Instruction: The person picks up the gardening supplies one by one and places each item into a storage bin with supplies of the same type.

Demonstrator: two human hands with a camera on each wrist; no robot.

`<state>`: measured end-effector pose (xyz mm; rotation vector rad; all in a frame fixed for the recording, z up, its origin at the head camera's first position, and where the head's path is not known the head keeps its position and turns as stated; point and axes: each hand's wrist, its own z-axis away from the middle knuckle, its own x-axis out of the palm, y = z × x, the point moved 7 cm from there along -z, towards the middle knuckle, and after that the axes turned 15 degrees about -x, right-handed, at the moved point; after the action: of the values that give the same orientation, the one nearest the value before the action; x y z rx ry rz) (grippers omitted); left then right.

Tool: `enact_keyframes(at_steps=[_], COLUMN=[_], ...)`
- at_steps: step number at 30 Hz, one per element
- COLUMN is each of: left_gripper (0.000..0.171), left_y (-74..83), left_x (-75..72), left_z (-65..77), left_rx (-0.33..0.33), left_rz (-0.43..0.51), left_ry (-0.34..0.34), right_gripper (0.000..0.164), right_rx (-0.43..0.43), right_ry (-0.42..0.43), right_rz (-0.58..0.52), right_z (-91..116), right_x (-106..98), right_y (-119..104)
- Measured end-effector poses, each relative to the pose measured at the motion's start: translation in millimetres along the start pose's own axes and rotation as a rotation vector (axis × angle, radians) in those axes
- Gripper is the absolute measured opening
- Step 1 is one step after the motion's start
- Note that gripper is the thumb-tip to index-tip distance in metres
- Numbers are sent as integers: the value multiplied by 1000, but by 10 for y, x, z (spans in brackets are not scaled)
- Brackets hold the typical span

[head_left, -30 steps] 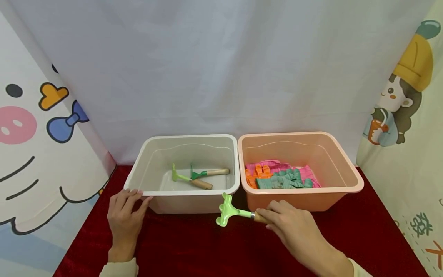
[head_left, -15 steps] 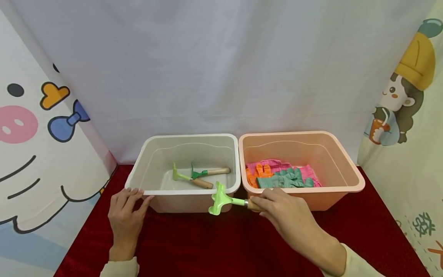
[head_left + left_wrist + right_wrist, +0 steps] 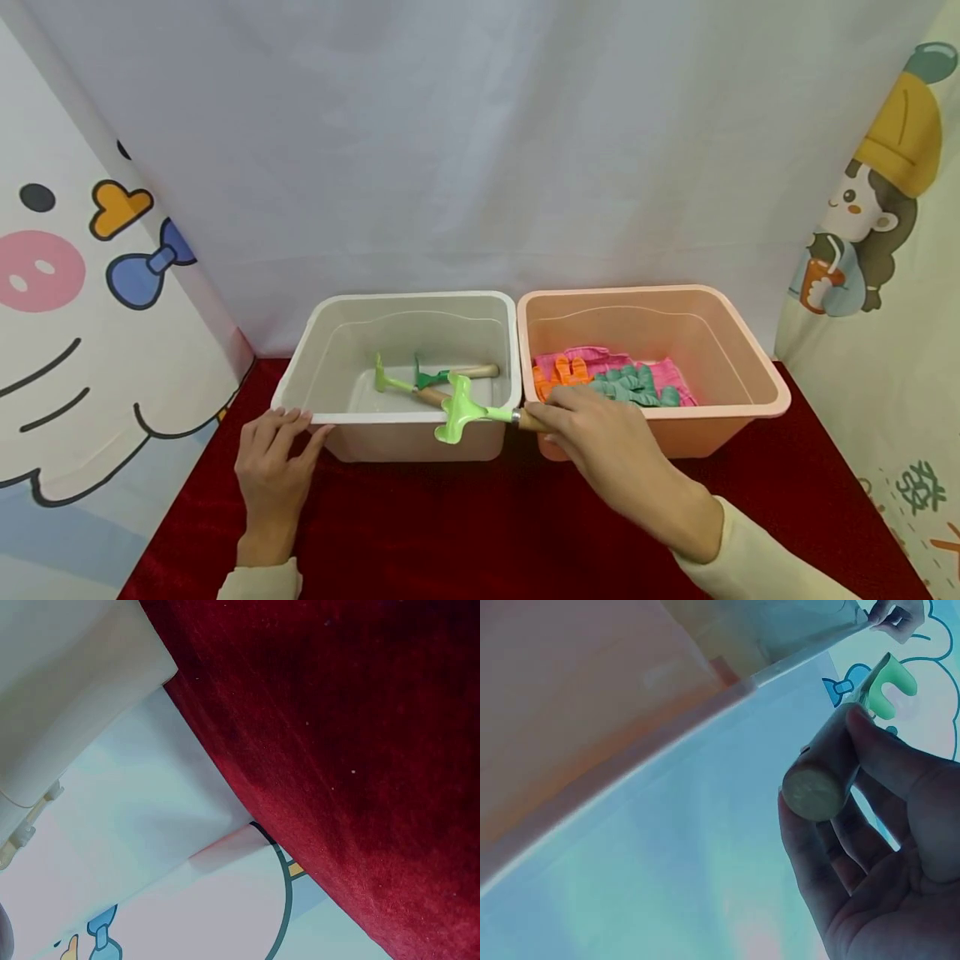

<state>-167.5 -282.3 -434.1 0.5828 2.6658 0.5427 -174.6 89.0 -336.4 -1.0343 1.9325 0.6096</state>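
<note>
My right hand [image 3: 611, 442] grips the wooden handle of a light green hand rake [image 3: 461, 410], its head over the front rim of the white tub [image 3: 405, 417]. In the right wrist view, thumb and fingers hold the handle, butt end toward the camera. A light green rake [image 3: 382, 377] and a dark green rake [image 3: 431, 377], both with wooden handles, lie on the white tub's floor. My left hand [image 3: 273, 471] holds that tub's front left rim, fingers over the edge and thumb at the front.
An orange tub [image 3: 712, 410] stands right beside the white one. Pink gloves [image 3: 671, 379], an orange glove [image 3: 564, 371] and a green glove [image 3: 633, 385] lie in it. Red cloth [image 3: 420, 533] covers the table. A pale curtain [image 3: 450, 167] hangs behind, with printed sheets at both sides.
My right hand has moved left and up with the hand rake, bringing its head from in front of the tubs to the white tub's rim. My left hand has stayed in place.
</note>
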Motion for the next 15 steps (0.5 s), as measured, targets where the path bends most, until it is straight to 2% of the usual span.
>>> enact_keyframes(at_steps=[15], left_gripper=[63], left_y=[-10], left_x=[2], left_z=[4], left_rx=[-16], left_rz=[-16], left_ry=[-17], right_gripper=[38], right_rx=[-12], right_ry=[-10], right_rz=[11], right_z=[-303], right_x=[12], right_y=[72])
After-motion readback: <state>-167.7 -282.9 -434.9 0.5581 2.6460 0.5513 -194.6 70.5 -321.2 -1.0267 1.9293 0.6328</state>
